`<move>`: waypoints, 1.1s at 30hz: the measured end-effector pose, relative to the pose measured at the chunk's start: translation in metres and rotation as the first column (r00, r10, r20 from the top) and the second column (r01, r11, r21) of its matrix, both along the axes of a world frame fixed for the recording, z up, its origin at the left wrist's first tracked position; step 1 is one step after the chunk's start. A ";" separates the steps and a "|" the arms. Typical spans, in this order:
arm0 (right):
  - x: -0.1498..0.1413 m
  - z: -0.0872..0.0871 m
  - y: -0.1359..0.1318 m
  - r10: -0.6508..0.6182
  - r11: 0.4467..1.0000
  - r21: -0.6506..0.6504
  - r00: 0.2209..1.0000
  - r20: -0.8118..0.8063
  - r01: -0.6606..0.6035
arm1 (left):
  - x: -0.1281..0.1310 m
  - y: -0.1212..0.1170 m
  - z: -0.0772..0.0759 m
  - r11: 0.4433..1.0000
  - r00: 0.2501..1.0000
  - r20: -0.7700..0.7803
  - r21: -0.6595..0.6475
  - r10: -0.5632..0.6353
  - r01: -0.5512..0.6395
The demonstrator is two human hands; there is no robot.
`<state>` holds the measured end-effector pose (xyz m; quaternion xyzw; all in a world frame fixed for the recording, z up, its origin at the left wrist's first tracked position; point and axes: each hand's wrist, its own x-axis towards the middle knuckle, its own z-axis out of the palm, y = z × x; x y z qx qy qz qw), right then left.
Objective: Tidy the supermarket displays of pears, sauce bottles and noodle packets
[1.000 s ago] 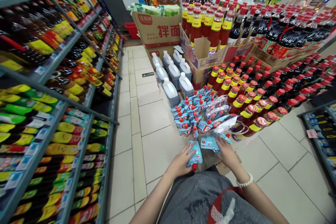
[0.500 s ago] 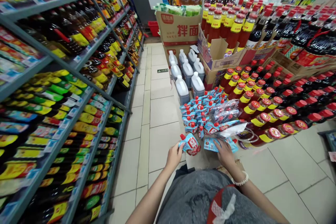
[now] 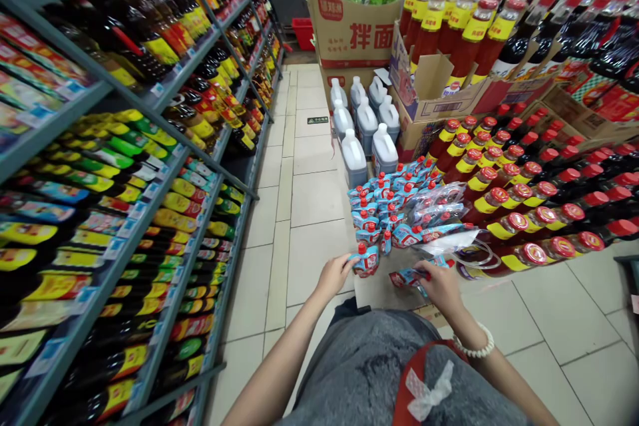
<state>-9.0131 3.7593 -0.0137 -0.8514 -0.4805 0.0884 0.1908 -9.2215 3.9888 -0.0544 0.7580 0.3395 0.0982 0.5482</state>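
My left hand pinches the side of a blue-and-red spouted pouch with a red cap. This pouch stands upright at the front of the left row. In my right hand is another blue-and-red pouch, tilted on its edge above the cardboard surface. Rows of similar pouches with red caps stand just beyond both hands. Clear plastic wrapping covers some of those on the right, and a white sheet lies beside it.
White-and-grey jugs stand behind the pouches. Yellow-labelled red bottles fill the right side, close to my right hand. A printed carton stands farther back. Left of the tiled aisle runs a shelf rack of bottles.
My left hand has set its pouch upright, closer to the row. The right-hand pouch, which lay flat, is now tipped up and turned. The view has shifted slightly.
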 end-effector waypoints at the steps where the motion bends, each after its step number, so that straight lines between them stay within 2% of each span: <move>1: -0.001 0.003 0.004 0.002 1.000 -0.021 1.000 0.011 -0.001 | 0.001 0.001 0.000 1.000 1.000 0.004 0.004 -0.014 0.014; 5: -0.006 0.001 0.017 0.097 0.995 0.004 0.995 -0.014 -0.097 | 0.007 -0.002 -0.004 0.998 0.997 0.033 0.015 -0.067 0.067; 9: -0.016 -0.013 0.020 0.198 0.974 0.140 0.969 -0.147 -0.178 | 0.012 -0.010 -0.007 0.985 0.986 0.038 0.062 -0.164 0.161; 12: -0.020 -0.021 0.013 0.165 0.963 0.252 0.949 -0.268 -0.096 | 0.013 -0.009 -0.009 0.975 0.984 0.006 0.134 -0.179 0.177; 15: -0.019 -0.026 0.004 0.106 0.956 0.292 0.905 -0.413 0.021 | 0.015 0.000 -0.010 0.971 0.989 -0.003 0.190 -0.146 0.144; 19: -0.019 -0.026 0.000 0.057 0.959 0.258 0.807 -0.587 0.120 | 0.025 0.009 -0.012 0.964 0.988 0.024 0.222 -0.155 0.146; 23: -0.019 -0.023 0.007 -0.090 0.954 0.160 0.750 -0.656 0.254 | 0.035 0.011 -0.014 0.951 0.983 0.009 0.255 -0.185 0.177; 25: -0.017 -0.020 0.010 -0.116 0.948 0.144 0.727 -0.676 0.285 | 0.034 0.012 -0.012 0.946 0.988 -0.008 0.286 -0.156 0.152; 28: -0.015 -0.012 0.014 -0.082 0.951 0.159 0.714 -0.695 0.264 | 0.023 0.009 -0.001 0.931 0.994 0.007 0.352 -0.105 0.095; 30: -0.015 -0.005 0.018 -0.049 0.959 0.169 0.719 -0.694 0.228 | 0.011 -0.001 0.008 0.889 0.989 0.134 0.458 -0.070 0.000; 32: -0.018 0.002 0.025 -0.002 0.970 0.178 0.731 -0.682 0.168 | 0.000 -0.018 0.015 0.831 0.938 0.339 0.540 -0.073 -0.130; 33: -0.020 0.006 0.029 0.031 0.974 0.185 0.735 -0.678 0.129 | -0.004 -0.028 0.016 0.818 0.907 0.407 0.554 -0.105 -0.154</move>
